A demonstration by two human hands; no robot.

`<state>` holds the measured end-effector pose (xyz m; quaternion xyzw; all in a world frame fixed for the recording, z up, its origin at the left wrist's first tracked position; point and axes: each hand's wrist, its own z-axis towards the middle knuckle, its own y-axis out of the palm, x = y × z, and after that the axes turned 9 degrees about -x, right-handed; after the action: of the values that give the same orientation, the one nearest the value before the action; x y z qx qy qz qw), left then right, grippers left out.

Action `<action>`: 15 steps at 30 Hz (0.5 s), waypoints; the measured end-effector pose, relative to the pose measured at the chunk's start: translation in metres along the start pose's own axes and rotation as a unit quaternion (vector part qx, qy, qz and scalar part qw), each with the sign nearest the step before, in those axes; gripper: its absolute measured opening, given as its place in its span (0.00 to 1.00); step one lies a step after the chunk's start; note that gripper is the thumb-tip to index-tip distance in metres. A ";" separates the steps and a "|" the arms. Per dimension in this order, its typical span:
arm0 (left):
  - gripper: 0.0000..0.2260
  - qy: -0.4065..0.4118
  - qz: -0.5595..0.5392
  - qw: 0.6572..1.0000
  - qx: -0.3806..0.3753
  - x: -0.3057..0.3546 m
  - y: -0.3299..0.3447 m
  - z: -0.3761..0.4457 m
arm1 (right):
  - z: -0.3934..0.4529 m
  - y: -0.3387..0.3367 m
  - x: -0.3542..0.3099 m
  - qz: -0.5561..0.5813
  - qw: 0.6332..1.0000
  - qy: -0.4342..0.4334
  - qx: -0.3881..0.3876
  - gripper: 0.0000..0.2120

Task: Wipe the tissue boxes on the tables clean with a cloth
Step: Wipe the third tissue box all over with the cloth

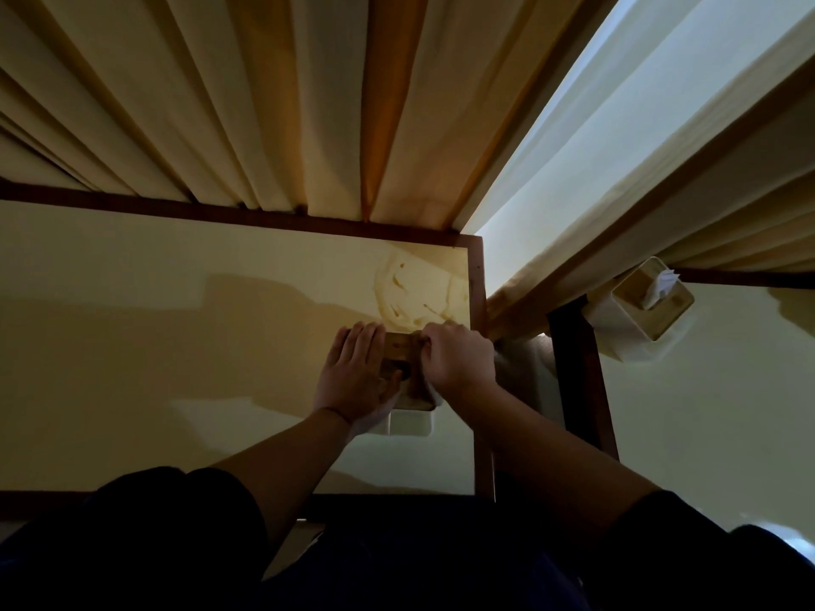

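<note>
Pleated cream curtains (pixel 229 103) hang along the far edge of the left bench (pixel 132 346), which has a pale top and a dark wooden rim. A lighter, sheer curtain (pixel 586 138) fills the brighter gap beside them, and more cream drapes (pixel 749 205) hang above the right bench (pixel 705 434).

Wide bare tabletop (pixel 154 324) is left open to the left of the near tissue box (pixel 410 418). Passage behind is blocked by hanging curtains (pixel 264 103). On the right, a narrow gap separates a second table (pixel 705 434), where another tissue box (pixel 639 310) stands.
</note>
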<state>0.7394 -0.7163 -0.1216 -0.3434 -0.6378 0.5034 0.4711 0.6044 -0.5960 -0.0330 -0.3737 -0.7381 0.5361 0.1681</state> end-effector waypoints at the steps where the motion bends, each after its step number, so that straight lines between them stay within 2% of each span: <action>1: 0.34 -0.003 0.003 1.000 -0.004 0.000 0.000 0.000 | -0.003 0.002 -0.002 0.008 1.000 0.007 -0.001 0.12; 5: 0.35 -0.014 -0.004 1.000 -0.024 0.002 -0.003 -0.003 | -0.024 0.012 -0.004 0.033 0.999 -0.024 -0.023 0.13; 10: 0.36 -0.016 -0.009 0.999 -0.038 0.002 -0.004 -0.004 | -0.053 0.022 0.002 -0.023 0.991 -0.108 -0.074 0.10; 13: 0.36 -0.022 -0.008 0.999 -0.038 0.003 -0.005 -0.004 | -0.061 0.027 0.005 -0.052 0.982 -0.154 -0.096 0.16; 15: 0.36 -0.019 -0.011 0.999 -0.036 0.003 -0.005 -0.004 | -0.057 0.017 0.007 -0.055 0.977 -0.176 -0.109 0.14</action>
<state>0.7421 -0.7134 -0.1153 -0.3436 -0.6677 0.4817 0.4517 0.6438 -0.5505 -0.0289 -0.2484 -0.8295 0.4996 0.0233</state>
